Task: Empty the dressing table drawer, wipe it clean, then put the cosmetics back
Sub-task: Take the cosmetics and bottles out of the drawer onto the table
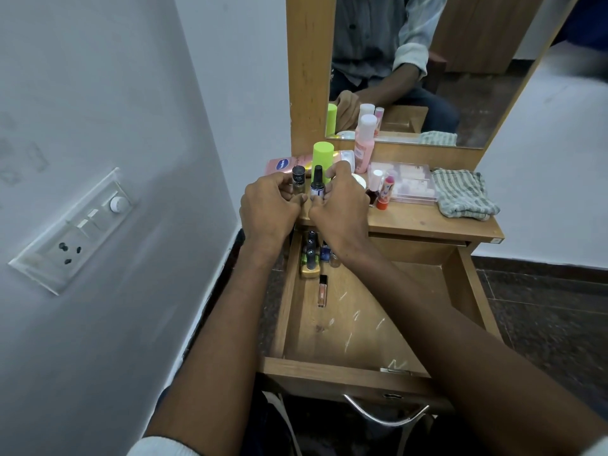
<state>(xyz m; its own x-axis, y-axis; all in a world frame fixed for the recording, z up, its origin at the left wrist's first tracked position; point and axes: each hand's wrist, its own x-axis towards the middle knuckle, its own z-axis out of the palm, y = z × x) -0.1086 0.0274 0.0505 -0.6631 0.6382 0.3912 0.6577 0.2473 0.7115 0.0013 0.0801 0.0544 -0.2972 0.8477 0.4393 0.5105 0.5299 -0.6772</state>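
1. Drawer (345, 327): pulled fully out below the tabletop (427, 222). At its far left corner, a cluster of small dark bottles (311, 250) stands on or against a gold base; a slim lip-gloss tube (322, 290) lies flat just in front of them. Remaining floor bare wood with pale scuffs.
2. Right hand (339, 205): fingers curled, pinching a dark-capped nail polish bottle (317, 185) upright at the tabletop's front left edge.
3. Left hand (268, 209): fingers curled round a second small bottle, grey-capped (298, 179), just beside the first. Grip partly hidden by knuckles; probably thumb and forefinger.
4. Behind the hands: lime-green cylinder (323, 158), upright; pink lotion bottle (286, 164), lying flat; pink bottle with white cap (364, 143), upright.
5. To the right: clear plastic case (411, 182), small red-based tube (385, 190), folded striped cloth (462, 194).
6. Mirror (427, 67) stands at the back of the tabletop.
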